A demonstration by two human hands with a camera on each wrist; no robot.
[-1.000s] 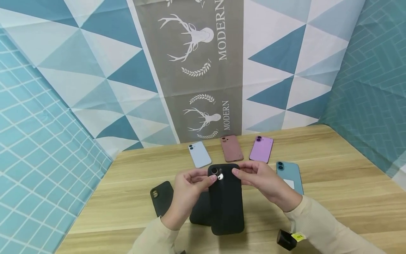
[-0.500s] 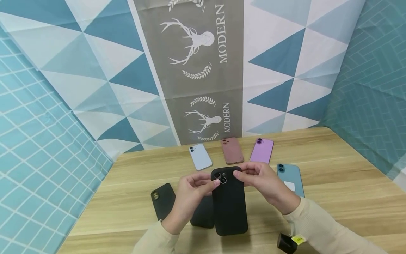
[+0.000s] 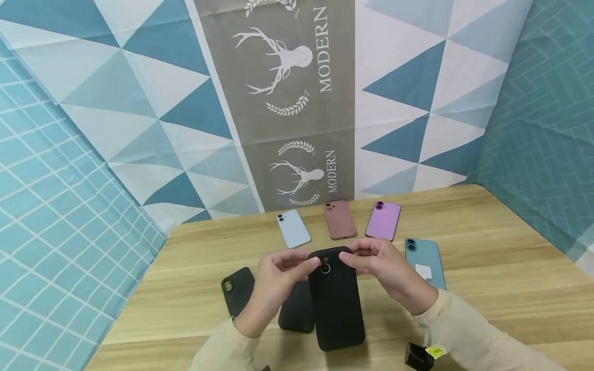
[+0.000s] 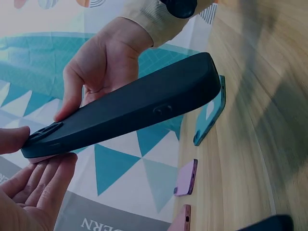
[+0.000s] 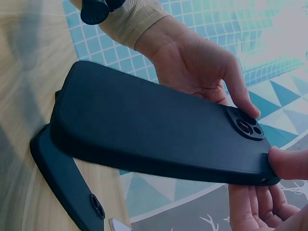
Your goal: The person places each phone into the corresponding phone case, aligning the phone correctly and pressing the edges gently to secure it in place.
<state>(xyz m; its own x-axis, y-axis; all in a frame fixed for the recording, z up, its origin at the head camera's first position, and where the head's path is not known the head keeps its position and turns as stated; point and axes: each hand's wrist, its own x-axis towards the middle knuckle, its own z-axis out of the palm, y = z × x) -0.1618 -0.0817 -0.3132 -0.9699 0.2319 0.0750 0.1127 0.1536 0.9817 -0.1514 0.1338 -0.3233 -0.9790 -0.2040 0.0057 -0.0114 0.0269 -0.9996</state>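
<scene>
A phone in a matte black case [image 3: 337, 304] is held up over the table, its camera end uppermost and its back toward the head camera. My left hand [image 3: 278, 275] pinches its top left corner, thumb on the camera area and fingers behind. At the top right corner, my right hand [image 3: 387, 270] pinches it the same way. In the right wrist view the camera ring [image 5: 245, 125] shows beside the left thumb, and the right thumb [image 5: 288, 163] presses the corner. Side buttons [image 4: 162, 109] show in the left wrist view.
On the wooden table [image 3: 195, 257] lie a black phone case [image 3: 237, 291] and another black case-like piece [image 3: 297, 309] partly behind the held phone. Light blue [image 3: 293, 228], dusty pink [image 3: 340, 221] and purple [image 3: 383, 221] phones line the back. A teal phone [image 3: 431, 255] lies right.
The held phone has shifted slightly right and down, both hands staying on its top corners. My left thumb now covers a lens that was visible half a second ago.
</scene>
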